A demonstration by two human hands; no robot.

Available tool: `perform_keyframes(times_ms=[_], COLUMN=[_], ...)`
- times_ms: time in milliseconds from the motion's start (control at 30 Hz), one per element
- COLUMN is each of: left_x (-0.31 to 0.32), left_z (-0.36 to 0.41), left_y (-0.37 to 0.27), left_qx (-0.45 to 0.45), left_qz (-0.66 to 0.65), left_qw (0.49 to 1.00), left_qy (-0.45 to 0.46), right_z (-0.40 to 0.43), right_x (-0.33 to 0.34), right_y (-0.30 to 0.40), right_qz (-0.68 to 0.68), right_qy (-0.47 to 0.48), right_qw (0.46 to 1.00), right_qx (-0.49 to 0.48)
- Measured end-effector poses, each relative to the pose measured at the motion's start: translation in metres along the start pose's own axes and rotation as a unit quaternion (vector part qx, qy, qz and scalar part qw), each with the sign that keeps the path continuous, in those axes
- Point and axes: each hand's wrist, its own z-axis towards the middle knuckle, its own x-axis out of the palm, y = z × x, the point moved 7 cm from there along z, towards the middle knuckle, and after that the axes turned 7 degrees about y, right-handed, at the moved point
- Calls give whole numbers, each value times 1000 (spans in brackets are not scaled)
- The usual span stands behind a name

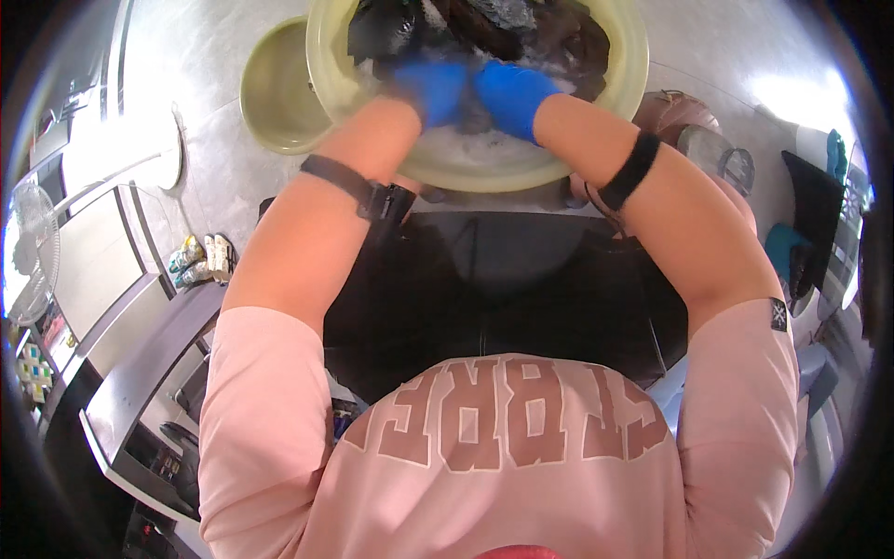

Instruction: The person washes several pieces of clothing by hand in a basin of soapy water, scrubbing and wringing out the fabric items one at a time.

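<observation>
A pale yellow-green plastic basin [482, 180] stands in front of me at the top of the view, cut off by its edge. Dark wet cloth [482, 31] fills much of it, with white suds [482, 147] along the near side. My left hand [436, 91], in a blue glove and blurred by motion, is closed on the cloth inside the basin. Close beside it, my right hand [513, 98], also blue-gloved, forms a fist on the same cloth. A blurred dark fold shows between the two hands. Most fingertips are hidden.
A smaller yellow-green basin [283, 91] sits partly under the large one's left side. A glossy black surface [489, 279] lies between my body and the basin. Left are a white standing fan [35, 255], shoes [220, 257] and a low cabinet [147, 363]. A brown rounded object [677, 115] stands right.
</observation>
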Motion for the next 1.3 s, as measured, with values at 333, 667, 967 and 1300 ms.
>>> perform_keyframes(times_ms=[333, 667, 967, 1300], left_x=[-16, 7, 3, -20], left_z=[-16, 7, 10, -7], left_y=[13, 39, 34, 47], left_qx=[-14, -34, -19, 11], left_qz=[75, 72, 14, 40], left_qw=[994, 995, 994, 999], left_qy=[-74, -56, -107, 2], right_z=[-28, -16, 1, -38], right_x=[-37, -13, -6, -61], right_y=[7, 33, 14, 47], right_qz=[-44, -6, 3, 26], right_qy=[123, 114, 84, 59], right_qw=[991, 992, 996, 994], right_qx=[-28, -51, -29, -90])
